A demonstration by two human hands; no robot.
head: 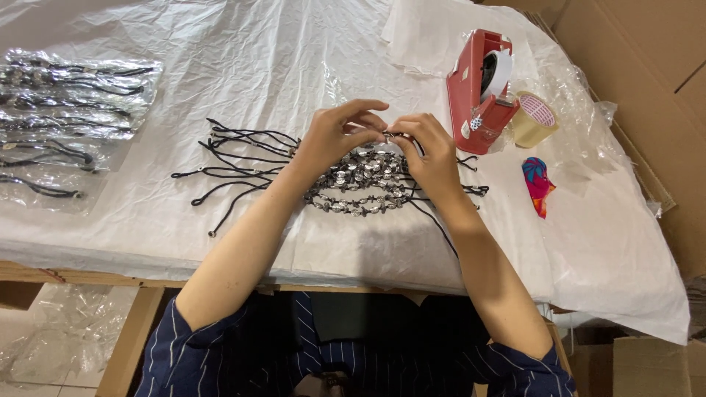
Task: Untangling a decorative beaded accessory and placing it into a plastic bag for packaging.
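Nearest the camera are the person's dark, thin-striped sleeves (220, 345), pushed up to the elbows, and both bare forearms reach forward over the wooden edge of the bench (88, 278). A white plastic sheet (243, 51) covers the bench top.

The left hand (334, 136) and the right hand (430, 151) meet above a pile of beaded bracelets (360, 184). Both hands are closed in a pinch: thumb and fingertips of each press on a single small bead piece (387, 135) held between them, just above the pile. The other fingers are curled loosely. The pile lies on the sheet directly under the hands, its silver-and-dark beads in several rows, and its black cords (235, 158) fan out to the left, with a few shorter cord ends showing to the right of the right hand.

To the right of the pile, well apart from the hands, a small pink-and-blue scrap of cloth (537, 184) lies on the sheet. Farther back on that side stands a red tape dispenser (478, 92) holding a white roll, and a roll of tan tape (535, 117) leans just beside it.

At the far left, clear bags of bracelets (70, 110) lie in a row on the sheet. Brown cardboard (640, 51) stands along the right side beyond the bench.
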